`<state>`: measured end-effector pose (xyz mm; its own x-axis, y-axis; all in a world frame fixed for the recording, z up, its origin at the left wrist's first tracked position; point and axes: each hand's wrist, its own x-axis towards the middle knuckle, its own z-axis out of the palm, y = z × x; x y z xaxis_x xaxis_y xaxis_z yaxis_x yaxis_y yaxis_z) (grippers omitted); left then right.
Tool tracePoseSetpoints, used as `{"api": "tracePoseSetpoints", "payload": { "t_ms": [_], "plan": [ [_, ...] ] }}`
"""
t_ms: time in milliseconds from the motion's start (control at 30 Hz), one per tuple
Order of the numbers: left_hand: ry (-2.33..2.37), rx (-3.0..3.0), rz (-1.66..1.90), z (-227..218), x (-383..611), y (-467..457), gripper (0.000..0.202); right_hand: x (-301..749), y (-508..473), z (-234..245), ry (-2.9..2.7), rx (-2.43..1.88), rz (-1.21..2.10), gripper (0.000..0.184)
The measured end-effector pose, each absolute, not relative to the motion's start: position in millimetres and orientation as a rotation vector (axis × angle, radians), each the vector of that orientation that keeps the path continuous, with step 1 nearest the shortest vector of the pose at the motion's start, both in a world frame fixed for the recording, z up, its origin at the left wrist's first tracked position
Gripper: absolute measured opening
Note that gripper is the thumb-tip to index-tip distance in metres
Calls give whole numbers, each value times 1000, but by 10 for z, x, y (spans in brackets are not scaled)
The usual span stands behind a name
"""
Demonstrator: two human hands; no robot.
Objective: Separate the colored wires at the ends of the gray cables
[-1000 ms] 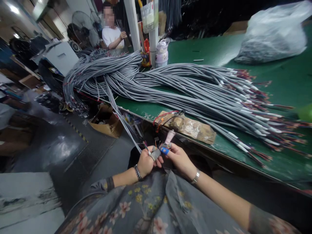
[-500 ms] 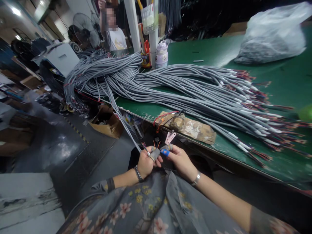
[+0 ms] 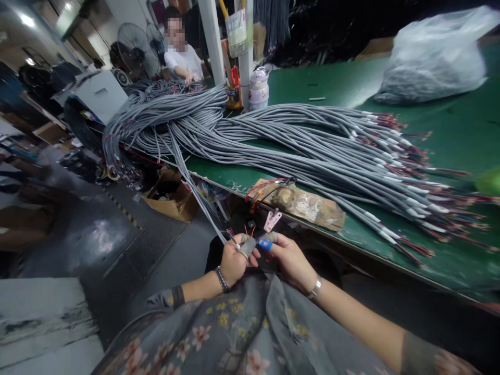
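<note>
My left hand (image 3: pixel 236 260) is closed on the end of a grey cable (image 3: pixel 209 214), its thumb wrapped in grey tape. Thin coloured wires (image 3: pixel 250 229) stick up from between the fingers. Close against it, my right hand (image 3: pixel 289 259) is pinched at the wire ends; a blue wrap covers one of its digits and grey tape another. What exactly the right fingertips grip is too small to make out. A pink clothes peg (image 3: pixel 272 221) stands just beyond the right hand, by the table edge.
Many grey cables (image 3: pixel 273 151) with stripped ends lie across the green table (image 3: pixel 304 83). A taped cardboard piece (image 3: pixel 308 207) sits at the near edge. Further off are a plastic bag (image 3: pixel 433 57), a lilac container (image 3: pixel 259 88), a post, a floor box (image 3: pixel 172 195) and a co-worker (image 3: pixel 183 60).
The co-worker's raised arm has come down onto the cables at the far end. My two hands stay together in almost the same place, with only slight finger movement.
</note>
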<state>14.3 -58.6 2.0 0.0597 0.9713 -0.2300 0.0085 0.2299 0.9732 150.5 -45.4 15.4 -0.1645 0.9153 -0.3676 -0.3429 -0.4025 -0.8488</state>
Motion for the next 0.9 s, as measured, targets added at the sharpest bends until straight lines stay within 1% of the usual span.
{"api": "tracePoseSetpoints", "payload": {
  "t_ms": [167,367,467,567,767,900],
  "plan": [
    [1262,1065,1048,-1,133,-586,35,1502,-475,145,-777,-1135,1754,38],
    [1274,971,1086,87,185,-544,39,1522,-471,147,-854,-1129,1754,41],
    [1281,911,1102,137,205,-529,42,1575,-471,103,-852,-1090,1806,40],
    [1281,874,1087,151,200,-525,43,1645,-473,53,-791,-1046,1850,38],
    [1285,896,1018,105,181,-528,42,1688,-447,71,-771,-1016,1837,35],
    [1257,1001,947,93,162,-546,41,1642,-421,92,-834,-1053,1795,38]
  ]
}}
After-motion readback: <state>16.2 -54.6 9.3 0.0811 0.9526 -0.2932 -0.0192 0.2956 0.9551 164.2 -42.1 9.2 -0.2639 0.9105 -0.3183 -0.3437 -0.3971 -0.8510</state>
